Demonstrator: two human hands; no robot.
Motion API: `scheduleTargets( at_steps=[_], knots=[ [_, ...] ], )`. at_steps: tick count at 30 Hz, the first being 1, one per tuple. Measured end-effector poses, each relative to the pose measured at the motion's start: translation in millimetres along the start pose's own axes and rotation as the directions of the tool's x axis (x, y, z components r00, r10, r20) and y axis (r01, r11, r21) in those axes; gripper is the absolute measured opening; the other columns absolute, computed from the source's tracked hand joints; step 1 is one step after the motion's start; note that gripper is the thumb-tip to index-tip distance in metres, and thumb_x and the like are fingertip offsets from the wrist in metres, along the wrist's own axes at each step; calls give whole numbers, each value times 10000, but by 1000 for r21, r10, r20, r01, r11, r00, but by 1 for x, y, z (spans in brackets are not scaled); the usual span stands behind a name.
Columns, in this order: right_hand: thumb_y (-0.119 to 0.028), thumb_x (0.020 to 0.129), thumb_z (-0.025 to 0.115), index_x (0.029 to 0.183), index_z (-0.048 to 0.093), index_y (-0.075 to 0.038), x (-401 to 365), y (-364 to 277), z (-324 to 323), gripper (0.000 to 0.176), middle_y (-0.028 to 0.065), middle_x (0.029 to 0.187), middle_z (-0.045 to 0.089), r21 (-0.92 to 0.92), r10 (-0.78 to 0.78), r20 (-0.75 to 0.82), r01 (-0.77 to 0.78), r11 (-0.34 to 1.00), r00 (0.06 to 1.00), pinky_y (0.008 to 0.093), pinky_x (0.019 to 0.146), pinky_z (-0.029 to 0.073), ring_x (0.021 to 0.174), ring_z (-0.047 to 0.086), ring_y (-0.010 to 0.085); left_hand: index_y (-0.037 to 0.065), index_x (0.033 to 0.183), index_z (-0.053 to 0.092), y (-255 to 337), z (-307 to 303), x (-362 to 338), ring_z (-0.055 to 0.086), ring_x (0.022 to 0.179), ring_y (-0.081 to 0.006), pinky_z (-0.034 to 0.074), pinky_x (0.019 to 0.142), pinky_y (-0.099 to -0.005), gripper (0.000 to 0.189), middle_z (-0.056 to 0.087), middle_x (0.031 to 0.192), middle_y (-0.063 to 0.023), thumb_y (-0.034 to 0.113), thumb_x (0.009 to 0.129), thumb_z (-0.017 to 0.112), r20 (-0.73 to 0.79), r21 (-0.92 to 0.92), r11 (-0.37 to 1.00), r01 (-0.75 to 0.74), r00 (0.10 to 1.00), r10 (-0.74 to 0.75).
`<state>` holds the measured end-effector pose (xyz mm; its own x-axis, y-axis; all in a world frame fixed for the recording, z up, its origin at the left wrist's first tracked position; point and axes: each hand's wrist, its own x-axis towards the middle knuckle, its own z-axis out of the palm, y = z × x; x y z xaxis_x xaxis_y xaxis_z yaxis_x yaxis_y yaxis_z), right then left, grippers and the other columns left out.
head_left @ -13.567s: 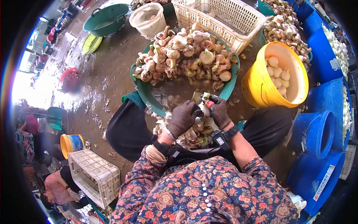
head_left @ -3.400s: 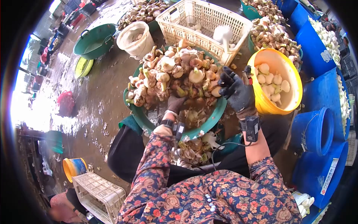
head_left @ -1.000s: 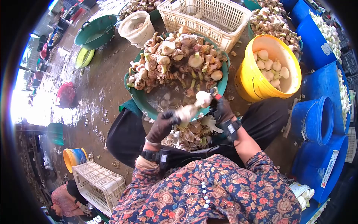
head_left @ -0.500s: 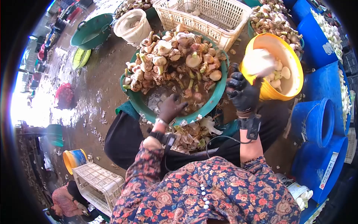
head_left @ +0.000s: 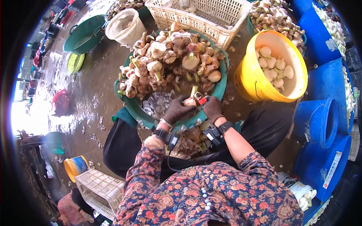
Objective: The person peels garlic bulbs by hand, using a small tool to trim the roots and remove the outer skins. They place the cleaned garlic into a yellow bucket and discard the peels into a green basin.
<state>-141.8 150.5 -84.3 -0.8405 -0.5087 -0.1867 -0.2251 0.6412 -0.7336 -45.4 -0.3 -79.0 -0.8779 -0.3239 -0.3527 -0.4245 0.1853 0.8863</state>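
Observation:
My left hand [head_left: 179, 109], in a dark glove, is closed around a garlic bulb [head_left: 191, 100] whose stalk points up, at the near side of a green tub [head_left: 222, 81]. Against the bulb's other side, my gloved right hand [head_left: 213, 108] grips a small red-handled tool [head_left: 203, 101]; its working end is hidden. Unpeeled garlic bulbs [head_left: 154, 67] with stalks are heaped in the tub's far part. Loose papery skins [head_left: 154, 103] lie in the near part. To the right, a yellow bucket [head_left: 247, 81] contains several peeled white bulbs [head_left: 277, 66].
Beyond the tub stand a white crate [head_left: 196, 22] and a white bucket [head_left: 126, 28]. Blue containers [head_left: 320, 86] line the right side, some filled with white bulbs. Garlic skins [head_left: 184, 143] lie between my legs. Another person [head_left: 73, 211] is at the lower left.
My right hand has moved left from beside the yellow bucket to my left hand. A blurred pale bulb above the bucket has gone from the air. My left hand now holds a garlic bulb.

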Motion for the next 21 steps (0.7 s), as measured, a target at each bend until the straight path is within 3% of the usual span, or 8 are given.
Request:
scheduleTargets(
  at_steps=[4, 7, 11, 13, 15, 17, 19, 21],
  knots=[
    [-266, 766, 585, 752, 627, -43, -13, -29, -11, 228, 203, 712, 604, 22, -51, 86, 49, 999, 995, 453, 633, 466, 720, 597, 378, 84, 1039, 616, 42, -5, -40, 568, 847, -346, 475, 750, -407, 569, 565, 906, -184, 353, 552, 737, -91, 468, 866, -174, 966, 243],
    [-234, 769, 581, 755, 611, -9, -17, -24, -13, 228, 217, 702, 599, 115, -140, 120, 126, 985, 983, 457, 607, 450, 695, 588, 386, 80, 1031, 618, 45, -9, -49, 567, 832, -351, 475, 741, -406, 567, 562, 897, -181, 361, 552, 731, -68, 499, 834, -234, 949, 307],
    [-204, 787, 577, 750, 601, 0, -23, -15, -20, 208, 162, 681, 612, 347, -184, 253, 89, 934, 950, 369, 520, 423, 558, 569, 237, 59, 1038, 621, 50, -20, -56, 588, 880, -301, 478, 770, -359, 581, 584, 945, -183, 375, 571, 762, 5, 362, 890, -278, 955, 296],
    [-213, 796, 590, 770, 622, -24, -29, -13, -25, 194, 79, 721, 634, 656, -82, 510, -325, 681, 856, 315, 491, 411, 561, 545, 146, 31, 1036, 623, 53, -21, -63, 608, 884, -211, 484, 768, -305, 531, 625, 956, -149, 300, 607, 784, -12, 172, 963, -206, 977, 211],
    [-320, 841, 557, 822, 625, -47, -38, -18, -24, 282, 24, 754, 621, 741, -125, 502, -351, 573, 856, 282, 499, 431, 584, 557, 132, -37, 1071, 580, 63, -22, -72, 575, 909, -133, 482, 790, -264, 502, 613, 974, -91, 178, 664, 782, 59, -121, 992, -42, 997, 49],
    [-456, 869, 487, 895, 610, -59, -50, -55, -41, 416, 23, 735, 602, 728, 134, 569, -573, 376, 811, 276, 528, 464, 605, 565, 139, -52, 1106, 548, 62, -6, -80, 579, 901, -133, 482, 793, -261, 549, 607, 993, -90, 181, 668, 784, 1, -275, 961, -12, 1000, 13],
    [-558, 871, 414, 959, 603, -73, -48, -44, -28, 528, 32, 770, 615, 714, 97, 619, -610, 342, 779, 290, 559, 485, 645, 585, 153, -89, 1179, 462, 61, 9, -83, 580, 900, -142, 482, 790, -269, 681, 602, 1025, -98, 204, 663, 796, -70, -338, 937, -87, 995, 67],
    [-574, 867, 410, 1010, 592, -83, -48, -33, -14, 543, 50, 830, 631, 650, -241, 730, -759, -46, 640, 298, 571, 490, 670, 596, 162, -77, 1190, 456, 70, 9, -91, 560, 981, -207, 457, 849, -332, 710, 568, 1099, -147, 235, 652, 800, -33, -172, 979, -114, 993, 110]
  ],
)
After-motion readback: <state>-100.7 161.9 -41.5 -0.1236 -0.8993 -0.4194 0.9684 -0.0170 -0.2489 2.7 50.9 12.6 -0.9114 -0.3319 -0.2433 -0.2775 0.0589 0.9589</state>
